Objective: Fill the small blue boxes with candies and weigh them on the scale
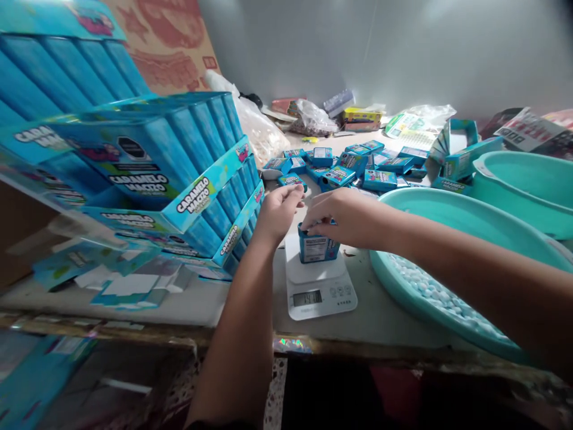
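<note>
A small blue candy box [317,247] stands on a white kitchen scale [319,285] whose display reads 14.0. My right hand [340,216] is curled over the top of the box, its fingertips pinching at the opening. My left hand [278,210] hovers just left of the box with its fingers loosely bent, nothing visible in it. A large teal basin [461,222] to the right holds many small pale blue and white candies [436,294].
Stacks of blue "Caramelo Macizo" display cartons [179,179] rise on the left. Several small blue boxes [353,164] lie scattered behind the scale. A second teal basin [523,185] sits far right. Flat carton blanks [120,280] lie at the front left, plastic bags at the back.
</note>
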Action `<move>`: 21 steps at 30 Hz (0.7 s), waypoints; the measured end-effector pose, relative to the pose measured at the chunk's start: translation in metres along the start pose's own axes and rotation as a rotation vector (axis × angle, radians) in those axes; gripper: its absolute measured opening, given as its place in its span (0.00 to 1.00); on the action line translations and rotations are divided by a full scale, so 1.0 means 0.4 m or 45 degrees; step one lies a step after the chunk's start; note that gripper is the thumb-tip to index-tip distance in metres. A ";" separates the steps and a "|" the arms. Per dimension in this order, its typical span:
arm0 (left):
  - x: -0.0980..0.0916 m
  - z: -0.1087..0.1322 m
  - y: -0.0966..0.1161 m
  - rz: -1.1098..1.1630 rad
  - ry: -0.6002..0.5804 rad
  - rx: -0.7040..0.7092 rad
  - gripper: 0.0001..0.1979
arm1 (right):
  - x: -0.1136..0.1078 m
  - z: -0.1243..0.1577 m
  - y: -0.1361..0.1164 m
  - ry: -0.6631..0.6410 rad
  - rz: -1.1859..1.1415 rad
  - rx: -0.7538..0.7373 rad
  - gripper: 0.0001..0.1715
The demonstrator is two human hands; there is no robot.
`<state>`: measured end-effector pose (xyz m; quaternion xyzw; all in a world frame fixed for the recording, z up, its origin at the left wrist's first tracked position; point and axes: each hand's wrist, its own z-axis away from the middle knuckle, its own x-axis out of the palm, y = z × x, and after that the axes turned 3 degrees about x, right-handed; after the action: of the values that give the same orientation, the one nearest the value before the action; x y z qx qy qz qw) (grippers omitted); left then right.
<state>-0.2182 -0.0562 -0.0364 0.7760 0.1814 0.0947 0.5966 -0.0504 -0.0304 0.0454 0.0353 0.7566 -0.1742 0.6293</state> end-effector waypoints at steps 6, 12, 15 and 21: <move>0.002 -0.009 -0.017 0.049 -0.021 -0.004 0.17 | 0.009 -0.003 0.001 0.012 -0.005 -0.066 0.15; 0.015 -0.016 -0.041 0.014 -0.032 0.039 0.16 | 0.003 0.004 0.002 -0.018 0.037 0.079 0.19; 0.014 -0.014 -0.041 0.001 -0.056 0.036 0.16 | 0.003 0.005 -0.006 -0.008 0.070 0.119 0.21; 0.006 -0.016 -0.035 -0.063 -0.015 0.012 0.19 | -0.003 -0.003 -0.040 -0.110 0.193 -0.008 0.18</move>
<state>-0.2206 -0.0464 -0.0483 0.7747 0.1972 0.0745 0.5961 -0.0556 -0.0447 0.0504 0.0830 0.7244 -0.1251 0.6728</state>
